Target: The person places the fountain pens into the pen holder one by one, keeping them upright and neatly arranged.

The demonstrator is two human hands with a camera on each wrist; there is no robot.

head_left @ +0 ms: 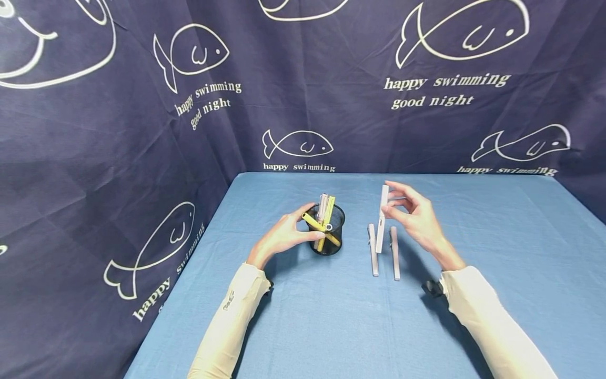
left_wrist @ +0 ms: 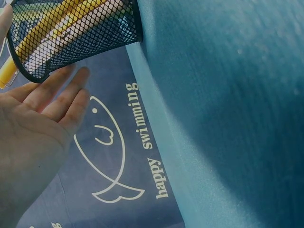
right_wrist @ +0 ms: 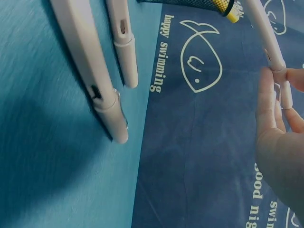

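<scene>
My left hand (head_left: 285,231) holds a black mesh pen holder (head_left: 337,243) by its rim, thumb on the near side and fingers round the back. Inside the holder stand several yellow pens (head_left: 330,208) and pale pink ones (head_left: 322,206), tilted different ways; the mesh (left_wrist: 95,35) shows them in the left wrist view. My right hand (head_left: 416,218) pinches a pale pen (head_left: 381,231) near its upper end, between thumb and fingers. The pen hangs lengthwise above the table. Below it lie two pale pink pens, one on the left (head_left: 374,258) and one on the right (head_left: 395,258).
A blue cloth covers the table (head_left: 341,316). Dark blue curtains (head_left: 360,131) with white fish drawings and lettering hang behind and to the left. The pen holder stands left of the loose pens, with a stretch of cloth between.
</scene>
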